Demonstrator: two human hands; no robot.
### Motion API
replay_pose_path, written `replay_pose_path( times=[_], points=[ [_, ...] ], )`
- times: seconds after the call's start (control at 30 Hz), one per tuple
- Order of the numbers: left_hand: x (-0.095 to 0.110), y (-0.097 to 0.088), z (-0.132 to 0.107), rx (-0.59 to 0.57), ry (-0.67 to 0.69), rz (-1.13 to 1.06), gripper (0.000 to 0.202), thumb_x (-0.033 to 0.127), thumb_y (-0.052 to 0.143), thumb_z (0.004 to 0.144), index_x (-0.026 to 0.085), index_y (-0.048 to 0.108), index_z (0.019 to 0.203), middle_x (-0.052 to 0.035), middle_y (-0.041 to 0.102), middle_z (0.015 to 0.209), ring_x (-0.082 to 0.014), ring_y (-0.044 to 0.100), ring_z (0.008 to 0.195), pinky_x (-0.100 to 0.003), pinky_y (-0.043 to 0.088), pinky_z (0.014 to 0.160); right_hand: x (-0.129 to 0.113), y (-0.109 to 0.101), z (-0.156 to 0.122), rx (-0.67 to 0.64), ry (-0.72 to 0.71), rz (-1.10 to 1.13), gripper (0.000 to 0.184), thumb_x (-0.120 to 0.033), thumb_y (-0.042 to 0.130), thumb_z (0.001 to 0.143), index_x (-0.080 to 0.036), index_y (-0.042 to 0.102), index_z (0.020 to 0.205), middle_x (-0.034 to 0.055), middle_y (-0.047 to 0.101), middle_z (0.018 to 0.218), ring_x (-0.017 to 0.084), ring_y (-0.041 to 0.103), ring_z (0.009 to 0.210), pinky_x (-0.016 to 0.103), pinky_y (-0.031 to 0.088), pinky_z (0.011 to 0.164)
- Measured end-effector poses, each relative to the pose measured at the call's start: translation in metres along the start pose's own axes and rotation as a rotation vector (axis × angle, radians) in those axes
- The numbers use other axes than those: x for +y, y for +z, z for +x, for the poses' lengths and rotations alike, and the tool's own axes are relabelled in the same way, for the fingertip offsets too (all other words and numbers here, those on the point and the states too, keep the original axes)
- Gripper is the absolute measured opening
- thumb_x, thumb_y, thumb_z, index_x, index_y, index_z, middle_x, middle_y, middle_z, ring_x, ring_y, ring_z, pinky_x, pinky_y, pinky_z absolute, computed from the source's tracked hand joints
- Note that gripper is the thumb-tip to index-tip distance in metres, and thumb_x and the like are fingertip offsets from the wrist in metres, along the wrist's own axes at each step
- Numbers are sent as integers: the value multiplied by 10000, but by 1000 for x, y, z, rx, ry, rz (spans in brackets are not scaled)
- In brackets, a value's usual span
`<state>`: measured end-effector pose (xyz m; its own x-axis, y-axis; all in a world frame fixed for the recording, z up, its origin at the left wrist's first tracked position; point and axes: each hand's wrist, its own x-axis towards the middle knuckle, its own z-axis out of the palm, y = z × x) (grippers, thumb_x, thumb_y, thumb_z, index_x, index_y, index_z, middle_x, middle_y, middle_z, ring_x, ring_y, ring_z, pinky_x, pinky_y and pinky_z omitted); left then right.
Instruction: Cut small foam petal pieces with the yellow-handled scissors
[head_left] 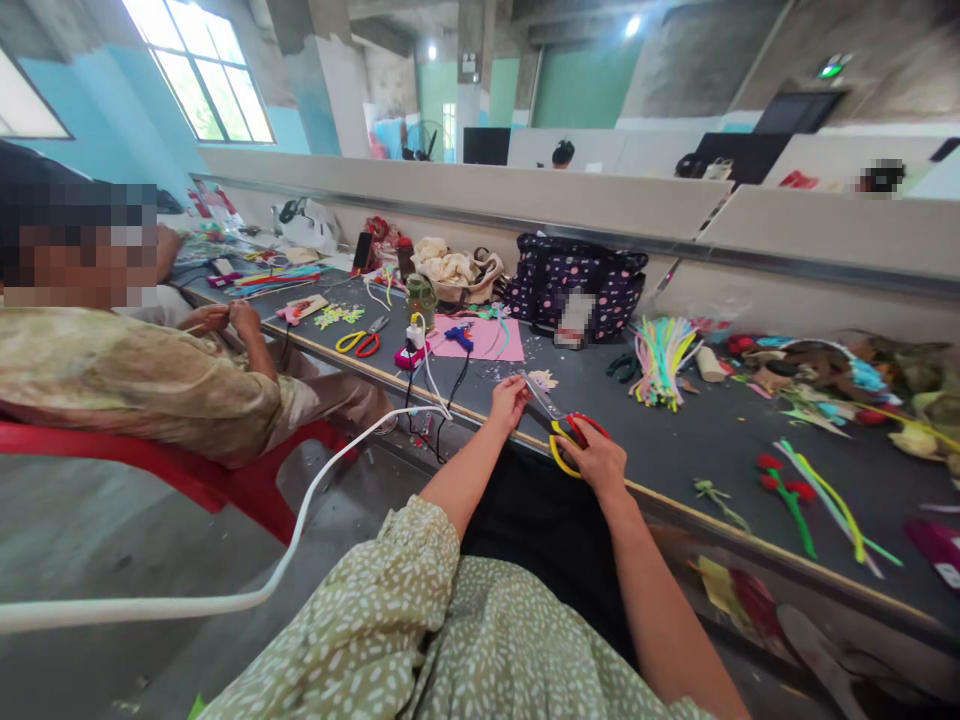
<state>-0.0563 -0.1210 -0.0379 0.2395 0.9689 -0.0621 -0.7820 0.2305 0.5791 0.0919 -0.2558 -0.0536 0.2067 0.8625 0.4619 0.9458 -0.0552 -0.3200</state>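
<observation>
My right hand (600, 462) is closed through the red and yellow handles of a pair of scissors (561, 425) at the near edge of the dark table (720, 430). The blades point up and left toward my left hand (508, 402). My left hand is pinched shut by the blade tips; what it holds is too small to name. A small pale paper cutout (543, 380) lies on the table just beyond the blades.
A person in a red chair (150, 450) sits to my left. On the table lie a pink sheet (480, 340), a glue gun (459, 338), other scissors (361, 342), a dotted bag (576, 282), pipe cleaners (660, 360) and red felt flowers (787, 490). A white cable (300, 520) crosses below.
</observation>
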Motion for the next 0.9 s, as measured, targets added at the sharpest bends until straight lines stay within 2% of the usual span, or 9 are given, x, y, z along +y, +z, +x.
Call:
replay_pose_path(
  times=[0.53, 0.7, 0.9],
  points=[
    [1, -1, -1, -11, 20, -32, 223, 141, 751, 574, 140, 581, 718, 45, 526, 558, -44, 467, 494, -220, 417, 588, 6, 2, 1, -35, -16, -21, 588, -643, 468, 779, -263, 580, 1213, 32, 655, 1116, 220, 613, 944, 313, 457, 783],
    [3, 0, -3, 12, 21, -70, 224, 128, 750, 582, 139, 580, 728, 25, 569, 614, -49, 490, 518, -225, 425, 601, -1, -9, 3, -96, 64, -29, 561, -624, 490, 760, -283, 556, 1201, 21, 683, 1015, 215, 636, 830, 308, 458, 695],
    [4, 3, -5, 27, 23, -62, 224, 125, 756, 585, 136, 575, 716, 14, 593, 648, -48, 501, 528, -221, 424, 609, -4, -15, 5, -167, 58, -33, 590, -646, 475, 742, -270, 518, 1194, 19, 687, 902, 212, 638, 753, 294, 440, 622]
  ],
)
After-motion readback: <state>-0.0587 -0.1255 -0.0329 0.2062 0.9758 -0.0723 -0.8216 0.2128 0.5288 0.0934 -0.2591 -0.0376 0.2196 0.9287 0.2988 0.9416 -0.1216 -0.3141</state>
